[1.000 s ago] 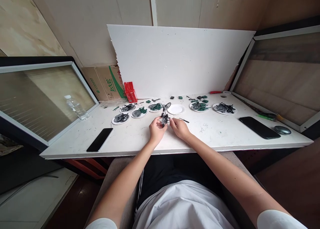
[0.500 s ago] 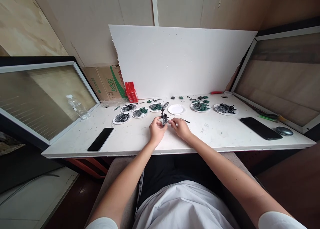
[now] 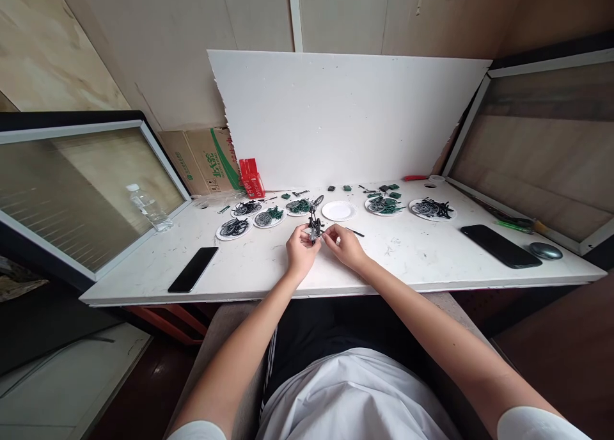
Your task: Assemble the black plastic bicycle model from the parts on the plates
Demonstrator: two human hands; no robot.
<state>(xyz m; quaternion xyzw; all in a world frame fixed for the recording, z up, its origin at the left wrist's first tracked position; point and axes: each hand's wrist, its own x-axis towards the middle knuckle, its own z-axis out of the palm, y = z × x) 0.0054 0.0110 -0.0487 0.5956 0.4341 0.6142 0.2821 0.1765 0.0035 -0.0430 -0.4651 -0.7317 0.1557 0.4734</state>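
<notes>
The left hand [image 3: 302, 253] has its fingers closed around a small, black-and-grey spindly model [image 3: 315, 226] with a thin round piece at its far end, above the middle of the scuffed white table [image 3: 268, 261]. The right hand [image 3: 346, 244] pinches narrowly at its right side; whether it grips a part, I cannot tell. Farther left, a round white plate [image 3: 233, 238] holds black pieces; farther right, a shallow white dish [image 3: 382, 214] holds green and grey ones.

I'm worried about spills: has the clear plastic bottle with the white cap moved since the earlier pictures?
No: the clear plastic bottle shows no shift either way against the grey-framed glass panel behind it.
</notes>
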